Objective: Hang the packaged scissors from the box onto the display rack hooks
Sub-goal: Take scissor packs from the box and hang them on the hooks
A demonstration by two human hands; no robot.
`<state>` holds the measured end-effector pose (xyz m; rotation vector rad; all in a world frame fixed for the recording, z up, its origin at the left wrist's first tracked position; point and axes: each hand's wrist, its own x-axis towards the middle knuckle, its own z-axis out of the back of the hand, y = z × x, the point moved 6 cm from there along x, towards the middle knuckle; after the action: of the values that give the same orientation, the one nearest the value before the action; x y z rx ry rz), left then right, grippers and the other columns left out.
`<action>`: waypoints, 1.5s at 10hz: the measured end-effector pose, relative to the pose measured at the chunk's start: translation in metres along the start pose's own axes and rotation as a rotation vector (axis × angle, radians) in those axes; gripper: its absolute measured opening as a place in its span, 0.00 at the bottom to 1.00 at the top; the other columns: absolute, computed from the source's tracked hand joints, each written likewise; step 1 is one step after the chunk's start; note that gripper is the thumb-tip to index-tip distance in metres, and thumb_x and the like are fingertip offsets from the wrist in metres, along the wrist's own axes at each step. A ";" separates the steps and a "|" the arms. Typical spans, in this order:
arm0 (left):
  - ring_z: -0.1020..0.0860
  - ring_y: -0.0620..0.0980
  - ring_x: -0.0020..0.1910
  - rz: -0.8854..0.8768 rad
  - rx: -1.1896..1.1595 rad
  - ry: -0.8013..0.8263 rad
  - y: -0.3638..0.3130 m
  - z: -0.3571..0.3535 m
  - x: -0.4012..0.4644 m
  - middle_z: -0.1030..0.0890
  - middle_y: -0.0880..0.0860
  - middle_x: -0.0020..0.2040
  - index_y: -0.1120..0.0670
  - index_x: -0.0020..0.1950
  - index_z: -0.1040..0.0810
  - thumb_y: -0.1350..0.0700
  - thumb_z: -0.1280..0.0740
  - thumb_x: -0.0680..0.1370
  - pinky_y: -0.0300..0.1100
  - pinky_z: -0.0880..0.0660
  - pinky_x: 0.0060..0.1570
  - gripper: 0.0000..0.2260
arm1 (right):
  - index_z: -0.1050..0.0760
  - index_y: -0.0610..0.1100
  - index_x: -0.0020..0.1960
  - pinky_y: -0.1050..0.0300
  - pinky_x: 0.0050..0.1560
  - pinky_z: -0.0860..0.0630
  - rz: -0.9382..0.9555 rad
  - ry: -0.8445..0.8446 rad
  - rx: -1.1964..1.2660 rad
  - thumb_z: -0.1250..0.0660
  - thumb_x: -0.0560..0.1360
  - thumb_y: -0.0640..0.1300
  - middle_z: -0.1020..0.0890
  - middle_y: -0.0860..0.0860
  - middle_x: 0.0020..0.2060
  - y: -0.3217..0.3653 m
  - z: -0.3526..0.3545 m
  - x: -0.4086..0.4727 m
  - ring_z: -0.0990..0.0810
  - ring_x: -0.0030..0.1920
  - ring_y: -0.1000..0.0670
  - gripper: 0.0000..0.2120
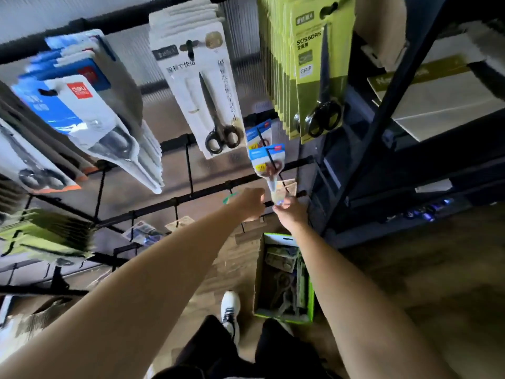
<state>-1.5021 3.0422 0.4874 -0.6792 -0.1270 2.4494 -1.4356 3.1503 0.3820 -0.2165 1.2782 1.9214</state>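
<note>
Both hands reach down to a low black hook bar [284,198] of the display rack: the right hand [291,212] pinches the bottom of a small blue-topped scissors pack [269,162] hanging on its hook, while the left hand [252,202] curls its fingers beside it, though I cannot tell whether they grip anything. Below on the floor stands the open green-edged box [284,283] with more packaged scissors inside.

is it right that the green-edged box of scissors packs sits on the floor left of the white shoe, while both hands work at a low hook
Not quite. In the head view the green-edged box sits on the floor right of the white shoe, not left. The rest holds: the left hand and right hand work at a low hook.
</note>
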 end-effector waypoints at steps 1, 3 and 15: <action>0.27 0.50 0.56 -0.097 -0.015 0.091 -0.008 -0.032 0.005 0.25 0.51 0.55 0.52 0.63 0.26 0.48 0.37 0.79 0.40 0.33 0.49 0.16 | 0.27 0.44 0.65 0.52 0.62 0.27 -0.072 0.018 -0.024 0.32 0.69 0.57 0.22 0.44 0.62 -0.035 -0.008 -0.023 0.22 0.61 0.42 0.28; 0.28 0.50 0.56 -0.215 0.156 0.286 -0.017 -0.118 0.032 0.26 0.56 0.61 0.59 0.70 0.31 0.60 0.39 0.80 0.42 0.33 0.53 0.18 | 0.28 0.41 0.65 0.53 0.59 0.28 -0.239 -0.017 -0.034 0.31 0.74 0.48 0.22 0.42 0.62 -0.119 -0.035 -0.047 0.24 0.63 0.42 0.22; 0.27 0.58 0.63 -0.447 0.592 0.681 0.144 -0.720 0.259 0.26 0.57 0.64 0.50 0.72 0.34 0.56 0.40 0.79 0.54 0.26 0.59 0.21 | 0.36 0.41 0.70 0.49 0.61 0.30 -0.779 -0.069 0.049 0.39 0.77 0.40 0.31 0.40 0.68 -0.573 -0.375 0.175 0.30 0.65 0.41 0.22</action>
<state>-1.3989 3.0257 -0.2845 -1.0214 0.6189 1.5984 -1.2567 3.0246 -0.2899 -0.5300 0.9874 1.2160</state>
